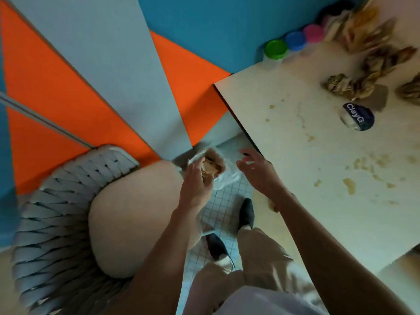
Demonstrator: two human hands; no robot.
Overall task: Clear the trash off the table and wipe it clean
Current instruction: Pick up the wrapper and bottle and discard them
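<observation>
While our left grip (197,178) curls round a crumpled wad of brown paper trash (212,168) and the clear plastic bag (227,180) beneath it, we hold both off the pale, stained worktop (306,155), just past its near-left edge and above the white tiled floor (223,201). Our right grip (256,169) hangs just beside the wad, fingers spread and relaxed, touching nothing we can make out, at the worktop's edge.

More crumpled brown paper scraps (368,53) lie heaped at the far right of the worktop, well apart from both grips. Near them sits a small tub with a dark blue lid lettered "ClayG" (359,117), tipped on its side. Three small tubs stand in a row at the far edge against the blue wall (204,30): a green-lidded tub (276,49), a blue-lidded tub (295,40) and a pink-lidded tub (313,32). Yellowish smears and crumbs (348,185) dot the worktop surface between the scraps and our right arm.

A grey woven chair with a cream cushion (127,212) stands to our left, touching our left forearm. Our dark shoes (246,212) rest on the tiles below.
</observation>
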